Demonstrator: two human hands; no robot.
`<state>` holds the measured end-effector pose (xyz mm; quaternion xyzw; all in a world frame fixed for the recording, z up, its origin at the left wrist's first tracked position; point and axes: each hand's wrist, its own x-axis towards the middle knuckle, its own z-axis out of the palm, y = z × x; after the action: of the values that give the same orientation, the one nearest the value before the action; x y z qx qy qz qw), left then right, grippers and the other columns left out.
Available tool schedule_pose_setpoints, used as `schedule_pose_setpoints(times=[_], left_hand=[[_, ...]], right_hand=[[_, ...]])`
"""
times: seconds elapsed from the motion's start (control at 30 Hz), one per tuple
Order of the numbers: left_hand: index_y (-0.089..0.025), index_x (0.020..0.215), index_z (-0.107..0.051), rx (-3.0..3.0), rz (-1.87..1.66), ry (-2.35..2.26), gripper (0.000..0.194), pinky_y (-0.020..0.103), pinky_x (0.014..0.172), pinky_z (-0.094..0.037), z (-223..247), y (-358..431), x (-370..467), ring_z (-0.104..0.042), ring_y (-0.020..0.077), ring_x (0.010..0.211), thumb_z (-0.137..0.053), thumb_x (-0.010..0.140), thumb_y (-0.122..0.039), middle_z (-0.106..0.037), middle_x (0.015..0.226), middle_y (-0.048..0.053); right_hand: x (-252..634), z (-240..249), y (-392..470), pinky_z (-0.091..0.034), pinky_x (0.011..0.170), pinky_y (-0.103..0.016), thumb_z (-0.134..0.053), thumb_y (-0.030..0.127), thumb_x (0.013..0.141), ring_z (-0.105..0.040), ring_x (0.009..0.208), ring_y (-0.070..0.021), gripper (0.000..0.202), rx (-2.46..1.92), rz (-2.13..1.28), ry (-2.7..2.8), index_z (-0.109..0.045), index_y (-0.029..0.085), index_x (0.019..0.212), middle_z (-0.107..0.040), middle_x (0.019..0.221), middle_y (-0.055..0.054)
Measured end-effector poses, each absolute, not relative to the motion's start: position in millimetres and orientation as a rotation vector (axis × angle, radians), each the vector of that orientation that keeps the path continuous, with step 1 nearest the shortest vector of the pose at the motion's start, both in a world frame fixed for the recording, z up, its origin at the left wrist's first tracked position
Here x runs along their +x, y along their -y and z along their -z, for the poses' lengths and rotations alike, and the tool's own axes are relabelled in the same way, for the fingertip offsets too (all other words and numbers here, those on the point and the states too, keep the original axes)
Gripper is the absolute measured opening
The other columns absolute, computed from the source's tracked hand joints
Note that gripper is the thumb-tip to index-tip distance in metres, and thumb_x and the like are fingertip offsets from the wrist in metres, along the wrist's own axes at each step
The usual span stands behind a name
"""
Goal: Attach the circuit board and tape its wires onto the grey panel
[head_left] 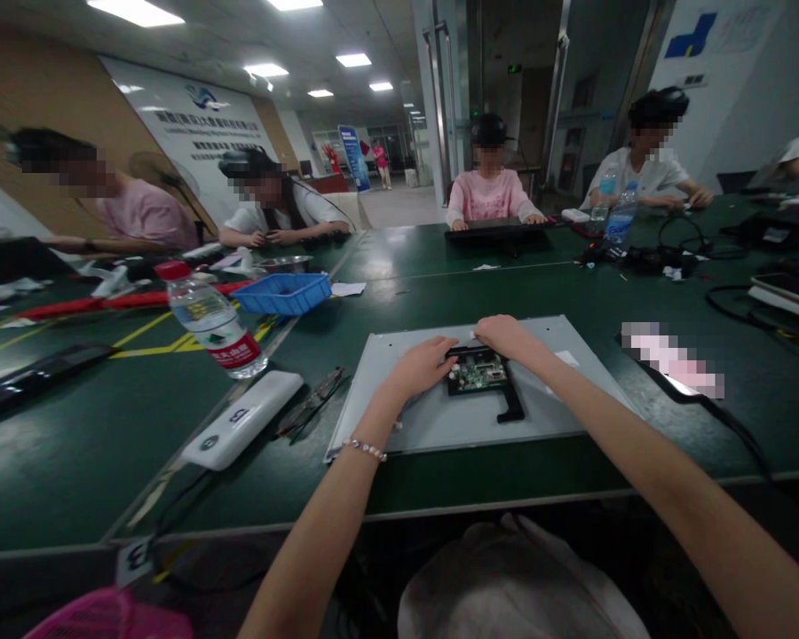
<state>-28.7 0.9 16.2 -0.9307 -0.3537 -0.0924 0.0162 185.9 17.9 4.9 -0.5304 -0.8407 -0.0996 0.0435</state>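
A black frame with a green circuit board [479,373] lies on a grey flat panel [366,390] in front of me. At the frame's upper left corner, my left hand [427,366] rests with its fingertips on the black edge; its fingers are bent close together. My right hand [502,337] is at the upper edge of the frame, its fingers curled down, with a small white bit by the fingertips. What the right fingertips hold, if anything, is too small to make out. A black arm of the frame reaches toward me at the lower right.
Left of the panel are glasses [310,404], a white power bank [243,422], a water bottle [213,324] and a blue tray [283,293]. A phone [672,364] with a cable lies to the right. Several people sit around the table [399,293].
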Motion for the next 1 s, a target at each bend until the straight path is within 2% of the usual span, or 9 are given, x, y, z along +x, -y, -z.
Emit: schedule_pose_setpoints(times=[0.17,0.3,0.63,1.0], left_hand=[[-0.016,0.129,-0.045,-2.890,0.294,1.095,0.039,0.032,0.091,-0.044,-16,-1,-29,-0.057,0.0222,0.105,-0.037,0.094,-0.032,-0.058,0.119,0.009],[-0.016,0.130,-0.044,-2.895,0.291,1.096,0.040,0.031,0.092,-0.043,-16,0,-29,-0.056,0.0219,0.108,-0.037,0.094,-0.032,-0.058,0.121,0.009],[-0.016,0.131,-0.044,-2.877,0.286,1.102,0.040,0.031,0.092,-0.043,-14,-2,-29,-0.057,0.0217,0.107,-0.037,0.094,-0.033,-0.058,0.122,0.009],[-0.017,0.131,-0.044,-2.892,0.294,1.126,0.041,0.032,0.095,-0.041,-13,-4,-29,-0.055,0.0218,0.112,-0.037,0.094,-0.033,-0.056,0.125,0.010]], right_hand=[[192,-11,-10,-0.045,0.077,-0.027,-0.043,0.024,0.092,-0.063,0.096,-0.0216,0.028,-1.637,0.216,2.474,-0.068,0.020,0.103,-0.069,0.103,-0.009],[199,-17,-1,-0.043,0.080,-0.026,-0.046,0.023,0.090,-0.062,0.095,-0.0196,0.026,-1.598,0.081,2.389,-0.069,0.020,0.101,-0.070,0.102,-0.006],[193,-7,16,-0.042,0.081,-0.026,-0.046,0.019,0.090,-0.062,0.093,-0.0196,0.025,-1.561,0.059,2.439,-0.070,0.017,0.098,-0.070,0.097,-0.009],[187,-19,25,-0.043,0.086,-0.027,-0.042,0.018,0.092,-0.061,0.101,-0.0224,0.030,-1.731,-0.004,2.452,-0.067,0.015,0.107,-0.069,0.104,-0.013]])
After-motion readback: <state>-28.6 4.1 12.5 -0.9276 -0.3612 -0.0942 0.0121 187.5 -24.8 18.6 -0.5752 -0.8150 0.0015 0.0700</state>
